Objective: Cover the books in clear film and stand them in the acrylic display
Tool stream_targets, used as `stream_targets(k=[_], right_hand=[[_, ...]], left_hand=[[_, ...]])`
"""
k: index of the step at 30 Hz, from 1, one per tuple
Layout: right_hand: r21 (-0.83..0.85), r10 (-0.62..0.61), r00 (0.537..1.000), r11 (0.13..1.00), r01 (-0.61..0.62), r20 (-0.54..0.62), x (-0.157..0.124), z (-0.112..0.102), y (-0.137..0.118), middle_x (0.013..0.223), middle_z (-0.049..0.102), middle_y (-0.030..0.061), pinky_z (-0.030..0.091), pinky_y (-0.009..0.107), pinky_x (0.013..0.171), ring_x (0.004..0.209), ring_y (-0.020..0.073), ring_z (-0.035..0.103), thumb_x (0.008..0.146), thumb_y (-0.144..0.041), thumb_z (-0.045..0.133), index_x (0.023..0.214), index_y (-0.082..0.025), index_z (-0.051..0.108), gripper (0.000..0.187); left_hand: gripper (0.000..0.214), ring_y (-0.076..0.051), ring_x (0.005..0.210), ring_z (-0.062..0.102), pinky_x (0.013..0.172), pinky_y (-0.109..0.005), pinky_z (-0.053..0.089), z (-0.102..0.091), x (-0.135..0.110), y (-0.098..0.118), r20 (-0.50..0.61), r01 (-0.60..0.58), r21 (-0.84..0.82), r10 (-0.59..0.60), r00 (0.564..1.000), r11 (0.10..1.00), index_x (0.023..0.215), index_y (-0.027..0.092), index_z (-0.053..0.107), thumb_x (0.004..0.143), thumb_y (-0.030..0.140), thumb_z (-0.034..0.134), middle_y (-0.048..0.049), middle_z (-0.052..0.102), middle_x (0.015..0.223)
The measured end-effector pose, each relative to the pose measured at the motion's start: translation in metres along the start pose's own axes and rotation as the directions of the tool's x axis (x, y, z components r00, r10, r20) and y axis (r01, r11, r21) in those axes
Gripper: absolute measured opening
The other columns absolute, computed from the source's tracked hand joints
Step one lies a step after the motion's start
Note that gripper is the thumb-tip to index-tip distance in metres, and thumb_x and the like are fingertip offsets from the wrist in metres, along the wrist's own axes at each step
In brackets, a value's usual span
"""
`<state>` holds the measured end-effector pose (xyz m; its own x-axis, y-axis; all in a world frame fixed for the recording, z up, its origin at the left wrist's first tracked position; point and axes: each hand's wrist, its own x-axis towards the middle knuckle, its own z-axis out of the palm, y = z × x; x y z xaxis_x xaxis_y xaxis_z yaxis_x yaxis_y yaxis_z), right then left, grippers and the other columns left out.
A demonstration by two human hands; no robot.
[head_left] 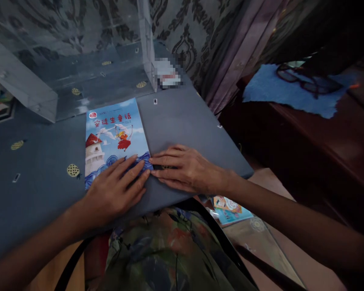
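- Book (113, 133): it lies flat and closed, front cover up, on the grey-blue covered surface (185, 121). The cover shows a lighthouse, waves, white birds and a figure in red.
- Your left hand (117, 190) rests palm down on the book's lower right corner. Its fingers reach onto the cover and its palm sits off the book's near edge.
- Left grip: fully spread, fingers straight and flat. It presses on the cover and encloses nothing.
- Your right hand (185, 167) lies palm down on the surface just right of the book. Its fingertips touch the book's right edge at the lower corner, next to your left fingertips.
- Right grip: flat and spread, holding nothing.
- Behind the book, at its far edge, stands a clear plastic case (27, 93).
- Well to the right of the book, a blue cloth (273, 89) lies on dark wooden furniture, with a pair of glasses (309, 83) on it.
- Below and right of the book, under your right wrist, a second book (230, 210) lies on the floor.
- Nearer to you than the book, a floral garment (170, 250) fills the lower view.
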<state>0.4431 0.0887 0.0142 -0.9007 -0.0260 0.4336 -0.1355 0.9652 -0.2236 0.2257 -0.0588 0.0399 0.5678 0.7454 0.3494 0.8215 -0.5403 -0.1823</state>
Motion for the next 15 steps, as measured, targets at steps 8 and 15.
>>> stream_targets(k=[8, 15], right_hand=[[-0.012, 0.020, 1.000, 1.000, -0.020, 0.015, 0.003, -0.004, -0.003, 0.127, 0.070, 0.0086, 0.048, 0.041, 0.097, 0.120, 0.0210, 0.061, 0.103, -0.026, 0.047, 0.113, -0.019, 0.072, 0.028], [-0.024, -0.019, 0.999, 1.000, 0.018, -0.025, 0.005, -0.007, -0.005, 0.124, 0.071, 0.0095, 0.052, 0.041, 0.092, 0.115, 0.0226, 0.063, 0.103, -0.025, 0.046, 0.110, -0.017, 0.072, 0.028]], left_hand=[[0.030, -0.030, 0.117, 0.066, 0.093, -0.041, 0.058, -0.003, 0.005, 0.005, 0.025, -0.038, 0.055, 0.036, 0.999, 0.998, 0.120, 0.005, 0.065, 0.096, 0.022, 0.057, -0.0163, 0.071, 0.121], [0.037, -0.027, 0.130, 0.057, 0.104, -0.042, 0.052, -0.004, -0.016, -0.002, 0.057, -0.026, -0.012, 0.027, 0.998, 1.000, 0.132, 0.006, 0.058, 0.097, 0.015, 0.048, -0.0146, 0.066, 0.134]])
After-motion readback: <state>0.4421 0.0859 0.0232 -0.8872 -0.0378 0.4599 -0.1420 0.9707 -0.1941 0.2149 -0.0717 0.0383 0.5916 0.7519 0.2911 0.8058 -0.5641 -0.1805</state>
